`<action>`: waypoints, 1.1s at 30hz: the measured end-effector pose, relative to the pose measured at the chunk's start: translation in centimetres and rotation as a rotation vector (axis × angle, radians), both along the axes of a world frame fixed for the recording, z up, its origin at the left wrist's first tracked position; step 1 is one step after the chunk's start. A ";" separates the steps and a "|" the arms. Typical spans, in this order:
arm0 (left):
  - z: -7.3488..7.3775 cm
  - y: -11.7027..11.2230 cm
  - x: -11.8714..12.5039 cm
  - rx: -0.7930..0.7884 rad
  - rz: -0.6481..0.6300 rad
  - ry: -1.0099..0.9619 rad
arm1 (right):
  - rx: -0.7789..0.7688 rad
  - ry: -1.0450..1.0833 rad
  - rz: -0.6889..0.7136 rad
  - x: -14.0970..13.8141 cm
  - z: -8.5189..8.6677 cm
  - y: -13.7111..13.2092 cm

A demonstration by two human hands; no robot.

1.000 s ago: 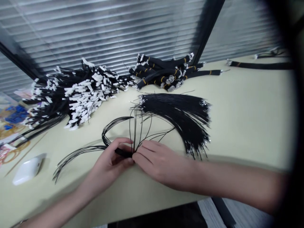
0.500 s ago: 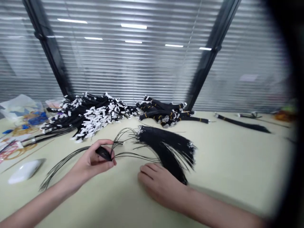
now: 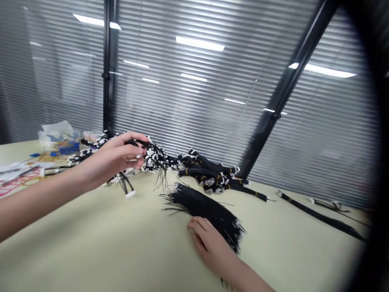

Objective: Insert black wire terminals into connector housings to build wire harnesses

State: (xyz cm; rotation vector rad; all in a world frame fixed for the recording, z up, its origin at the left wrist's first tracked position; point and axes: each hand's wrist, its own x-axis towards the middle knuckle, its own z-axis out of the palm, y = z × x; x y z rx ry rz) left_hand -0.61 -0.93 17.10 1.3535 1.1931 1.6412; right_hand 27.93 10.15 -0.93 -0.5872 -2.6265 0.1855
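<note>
My left hand (image 3: 126,156) is raised in front of the pile of white-tipped cables and closed around a bundle of black wires (image 3: 136,143). Loose thin wire ends (image 3: 162,177) hang down to the right of its fingers. Under the hand, several wires with a white connector (image 3: 130,194) dangle over the table. My right hand (image 3: 209,243) is low on the table at the near edge of a thick bundle of cut black wires (image 3: 205,202). Its fingers are curled together. Black wire ends (image 3: 225,283) stick out below its wrist; the grip itself is hidden.
Behind my left hand lies a heap of black cables with white connectors (image 3: 153,158). Sleeved cables with yellow bands (image 3: 209,172) are piled by the window blinds. A long black cable (image 3: 322,217) lies right. Blue parts (image 3: 69,147) and a plastic bag (image 3: 59,132) sit far left.
My left hand has lifted and moved toward the cable heap with the wires, drawing them away from the thick bundle. The view has tilted and turned. My right hand stays by the bundle.
</note>
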 end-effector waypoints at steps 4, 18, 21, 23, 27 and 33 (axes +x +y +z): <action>3.6 0.2 0.7 0.091 0.016 0.142 | -0.062 0.099 -0.015 -0.1 -0.3 0.0; 8.8 6.3 7.2 -0.012 0.091 1.022 | 0.056 0.758 -0.219 2.3 2.5 -1.5; 8.0 6.1 10.3 0.146 0.043 1.304 | 0.240 0.755 -0.203 1.9 4.2 -2.5; 7.1 5.7 12.5 0.176 -0.044 1.435 | 0.349 0.719 -0.221 1.4 6.0 -3.0; 5.3 4.8 16.1 0.205 -0.154 1.491 | 0.331 0.682 -0.229 0.7 10.3 -2.6; 4.7 5.3 15.3 0.565 -0.156 1.750 | 0.168 0.585 -0.189 2.1 13.9 0.6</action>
